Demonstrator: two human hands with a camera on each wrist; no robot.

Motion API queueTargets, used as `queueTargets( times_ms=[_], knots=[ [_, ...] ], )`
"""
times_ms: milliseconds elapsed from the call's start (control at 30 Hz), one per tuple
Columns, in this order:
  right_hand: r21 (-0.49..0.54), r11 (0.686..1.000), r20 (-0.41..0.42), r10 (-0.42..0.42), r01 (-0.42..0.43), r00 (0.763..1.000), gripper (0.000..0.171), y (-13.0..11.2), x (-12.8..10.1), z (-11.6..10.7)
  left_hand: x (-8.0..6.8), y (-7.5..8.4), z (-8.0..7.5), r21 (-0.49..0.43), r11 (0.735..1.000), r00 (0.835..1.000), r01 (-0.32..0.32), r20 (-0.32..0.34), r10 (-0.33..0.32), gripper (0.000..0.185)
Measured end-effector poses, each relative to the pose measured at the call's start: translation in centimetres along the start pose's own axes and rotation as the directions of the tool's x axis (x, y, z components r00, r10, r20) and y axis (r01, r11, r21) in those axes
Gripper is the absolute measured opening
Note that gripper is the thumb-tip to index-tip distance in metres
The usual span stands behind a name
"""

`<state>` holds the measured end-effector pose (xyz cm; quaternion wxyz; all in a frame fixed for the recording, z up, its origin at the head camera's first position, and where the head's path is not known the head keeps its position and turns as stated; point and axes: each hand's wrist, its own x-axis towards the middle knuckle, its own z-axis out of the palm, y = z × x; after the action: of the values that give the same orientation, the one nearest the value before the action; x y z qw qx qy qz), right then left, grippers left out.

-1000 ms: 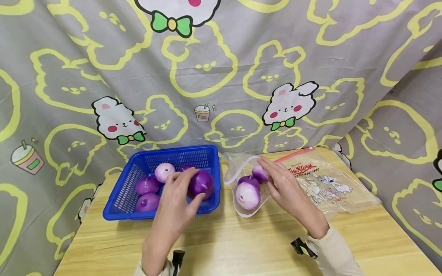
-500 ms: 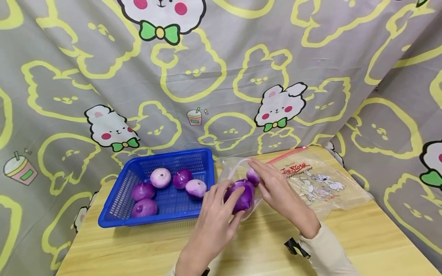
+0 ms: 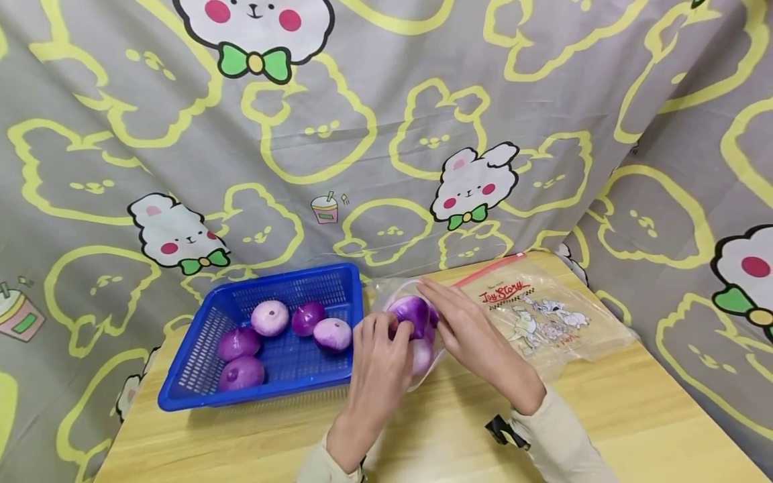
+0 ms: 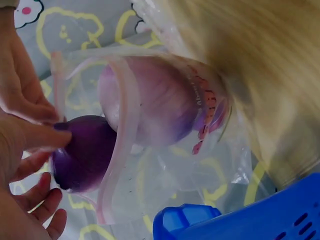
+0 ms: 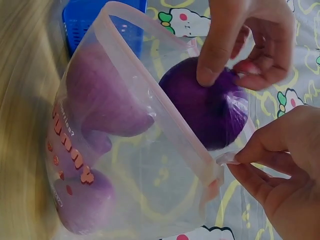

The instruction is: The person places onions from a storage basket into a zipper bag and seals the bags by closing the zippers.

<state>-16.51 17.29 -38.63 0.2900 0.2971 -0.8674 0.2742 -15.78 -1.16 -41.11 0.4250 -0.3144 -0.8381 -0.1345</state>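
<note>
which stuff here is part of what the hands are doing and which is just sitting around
In use:
- left hand gripping a purple onion at the bag's mouth
- right hand holding the zip bag open
- onions already in the bag
- blue basket with five onions

Just there:
- wooden table
- cartoon cloth backdrop

Dark purple onion [image 3: 411, 315] at open mouth of clear zip bag [image 3: 531, 315]; bag lying flat, paler onions [image 5: 95, 150] inside.
</note>
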Motion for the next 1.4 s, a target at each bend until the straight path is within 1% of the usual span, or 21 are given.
queueTargets(
  times_ms=[100,233,333,467,567,667,800,900,1067,1233,1400],
  knots=[
    [0.0,1.0,-0.005,-0.006,0.006,1.0,0.056,-0.1,0.3,0.0,-0.5,0.0,-0.1,0.028,1.0,1.0,0.0,0.014,-0.001,0.008],
    [0.002,1.0,-0.006,-0.008,0.008,1.0,0.056,0.0,0.4,0.1,-1.1,0.2,-0.4,0.049,0.999,0.998,-0.009,0.066,0.006,0.016],
    [0.004,1.0,-0.009,-0.007,0.007,1.0,0.056,0.0,0.4,0.2,-1.5,0.4,-0.7,0.027,1.0,0.994,-0.012,0.113,0.009,0.018],
    [0.01,1.0,-0.024,0.0,0.001,1.0,0.058,0.0,0.3,0.3,-1.8,0.4,-1.3,-0.018,1.0,0.988,-0.007,0.156,0.01,0.017],
    [0.017,1.0,-0.029,0.009,-0.008,1.0,0.06,0.0,0.3,0.4,-1.7,0.2,-2.0,-0.043,0.999,0.983,0.002,0.182,0.006,0.021],
    [0.022,1.0,-0.034,0.008,-0.007,0.999,0.062,0.1,0.3,0.5,-1.5,-0.2,-2.8,-0.065,0.998,0.979,0.025,0.203,-0.012,0.025],
    [0.024,1.0,-0.055,-0.009,0.011,0.998,0.063,0.2,0.3,0.8,-1.2,-0.9,-3.9,-0.082,0.995,0.975,0.061,0.216,-0.042,0.026],
    [0.011,1.0,-0.079,-0.016,0.017,0.997,0.062,0.1,0.3,0.9,-1.0,-1.4,-4.7,-0.087,0.993,0.975,0.081,0.213,-0.061,0.026],
    [-0.005,1.0,-0.128,0.003,-0.004,0.992,0.06,-0.1,0.2,1.0,-0.7,-2.2,-5.5,-0.086,0.99,0.973,0.109,0.213,-0.089,0.025],
    [-0.02,1.0,-0.167,0.005,-0.008,0.986,0.064,-0.3,0.4,1.2,-0.6,-4.1,-6.6,-0.063,0.986,0.969,0.154,0.205,-0.138,0.02],
    [-0.021,1.0,-0.185,-0.003,-0.001,0.983,0.064,-0.5,0.6,1.5,-0.8,-6.5,-7.7,-0.062,0.974,0.965,0.217,0.167,-0.204,0.016]
  ],
)
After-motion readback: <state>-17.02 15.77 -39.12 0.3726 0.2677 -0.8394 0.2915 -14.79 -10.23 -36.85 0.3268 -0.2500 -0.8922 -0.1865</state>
